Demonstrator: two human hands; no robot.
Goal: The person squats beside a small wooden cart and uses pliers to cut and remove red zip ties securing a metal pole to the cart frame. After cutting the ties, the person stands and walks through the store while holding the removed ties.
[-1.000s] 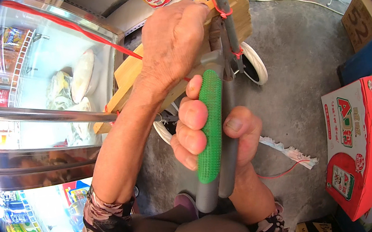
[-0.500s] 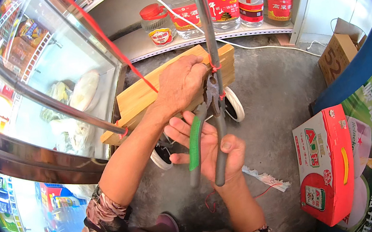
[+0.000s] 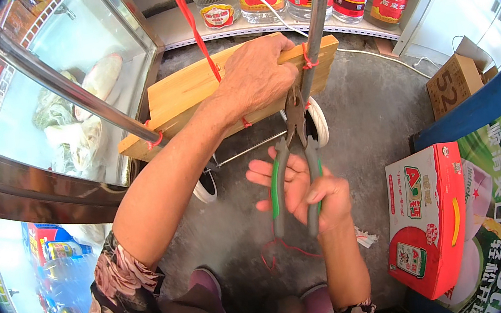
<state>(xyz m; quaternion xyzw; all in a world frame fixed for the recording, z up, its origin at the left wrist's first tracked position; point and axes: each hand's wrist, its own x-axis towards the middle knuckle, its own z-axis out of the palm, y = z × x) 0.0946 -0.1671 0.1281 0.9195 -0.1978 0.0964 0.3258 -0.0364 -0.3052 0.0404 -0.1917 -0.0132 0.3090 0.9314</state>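
My left hand (image 3: 259, 76) presses on the pale wooden board (image 3: 185, 95), its fingers curled over the far edge beside a metal pole (image 3: 315, 15). A red tie (image 3: 309, 57) binds the board to that pole, and another red tie (image 3: 156, 140) sits at the left pole (image 3: 75, 97). Under the board's right end, my right hand (image 3: 325, 197) holds a pair of pliers (image 3: 296, 115) with grey and green handles. The thumb lies against the right handle; the fingers spread behind the left one. The jaws point up at the pole's base, and what lies between them is too small to tell.
White-rimmed wheels (image 3: 319, 122) stand beneath the board. A glass-fronted fridge (image 3: 118, 66) is at the left. Large red-capped jars (image 3: 216, 3) line a shelf at the back. A red and white carton (image 3: 427, 222) stands at the right, and red cord (image 3: 287, 243) lies on the floor.
The view has shifted, and the board and pole appear farther right. The pliers have turned, showing their jaws more face-on. My left hand stays on the board.
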